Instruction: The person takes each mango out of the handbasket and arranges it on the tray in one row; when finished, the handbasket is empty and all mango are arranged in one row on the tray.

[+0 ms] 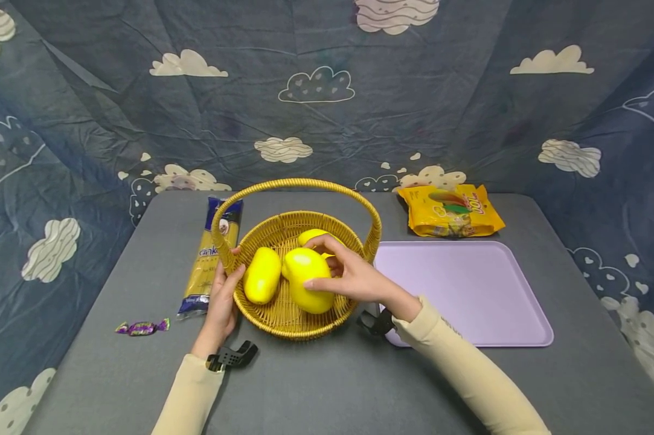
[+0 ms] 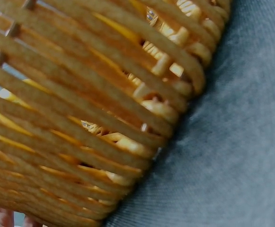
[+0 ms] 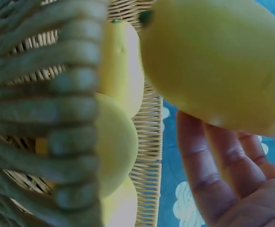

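A yellow wicker basket [image 1: 291, 334] with a tall arched handle stands mid-table. My left hand [image 1: 223, 305] grips its left rim near the foot of the handle; in the left wrist view the woven wall [image 2: 81, 94] fills most of the picture, with fingertips [image 2: 3, 217] at the lower left corner. Over the basket, my right hand [image 1: 354, 275] holds a yellow mango [image 1: 307, 281] between thumb and fingers. That mango [image 3: 218, 66] appears above the rim in the right wrist view. Other mangoes lie inside, one on the left [image 1: 262, 275] and one at the back [image 1: 313, 235], partly hidden.
A lilac tray [image 1: 462, 290] lies right of the basket, with a yellow candy bag [image 1: 452, 211] behind it. Left of the basket is a spaghetti packet [image 1: 201, 272], partly behind the handle and left hand. A purple wrapped candy [image 1: 143, 328] lies at the left.
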Action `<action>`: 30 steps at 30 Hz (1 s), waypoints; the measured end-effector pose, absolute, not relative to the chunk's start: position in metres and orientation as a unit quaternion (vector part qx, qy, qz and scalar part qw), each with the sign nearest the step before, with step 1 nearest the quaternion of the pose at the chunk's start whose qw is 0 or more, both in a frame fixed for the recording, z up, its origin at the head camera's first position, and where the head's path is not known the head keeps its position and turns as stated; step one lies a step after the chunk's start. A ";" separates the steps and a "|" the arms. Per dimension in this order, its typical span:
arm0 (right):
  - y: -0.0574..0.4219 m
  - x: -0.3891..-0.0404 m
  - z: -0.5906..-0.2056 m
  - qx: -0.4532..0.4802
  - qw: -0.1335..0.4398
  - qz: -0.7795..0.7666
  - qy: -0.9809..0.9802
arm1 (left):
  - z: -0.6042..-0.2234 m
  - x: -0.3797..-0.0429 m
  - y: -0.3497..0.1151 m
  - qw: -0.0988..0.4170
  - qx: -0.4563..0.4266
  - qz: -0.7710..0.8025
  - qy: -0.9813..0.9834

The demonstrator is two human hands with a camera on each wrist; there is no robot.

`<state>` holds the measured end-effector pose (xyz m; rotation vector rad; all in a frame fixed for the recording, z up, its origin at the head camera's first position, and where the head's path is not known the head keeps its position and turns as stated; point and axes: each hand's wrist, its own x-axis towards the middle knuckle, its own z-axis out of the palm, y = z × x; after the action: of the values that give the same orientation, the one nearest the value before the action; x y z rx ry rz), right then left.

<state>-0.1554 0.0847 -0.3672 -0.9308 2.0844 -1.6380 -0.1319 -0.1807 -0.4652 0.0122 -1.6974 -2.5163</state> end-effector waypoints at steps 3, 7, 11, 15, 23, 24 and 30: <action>0.087 -0.153 -0.367 -0.321 0.148 -0.590 0.725 | -0.465 -0.132 -0.180 0.053 0.002 -0.829 -0.557; 0.091 -0.150 -0.367 -0.326 0.117 -0.596 0.724 | -0.465 -0.133 -0.180 0.053 -0.002 -0.827 -0.560; 0.097 -0.144 -0.367 -0.327 0.090 -0.605 0.720 | -0.466 -0.133 -0.180 0.054 -0.001 -0.826 -0.561; 0.104 -0.138 -0.369 -0.316 0.073 -0.631 0.705 | -0.468 -0.132 -0.180 0.055 0.002 -0.825 -0.562; 0.122 -0.124 -0.375 -0.339 -0.001 -0.620 0.707 | -0.469 -0.132 -0.181 0.056 0.003 -0.825 -0.562; 0.125 -0.123 -0.376 -0.339 -0.008 -0.622 0.706 | -0.469 -0.132 -0.181 0.056 0.002 -0.825 -0.562; 0.143 -0.114 -0.380 -0.324 -0.043 -0.646 0.690 | -0.469 -0.133 -0.181 0.059 -0.005 -0.828 -0.558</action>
<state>-0.1142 0.1429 -0.3802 -1.0451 2.2281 -2.0873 -0.1328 -0.1814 -0.4688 -0.0156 -1.6911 -2.5070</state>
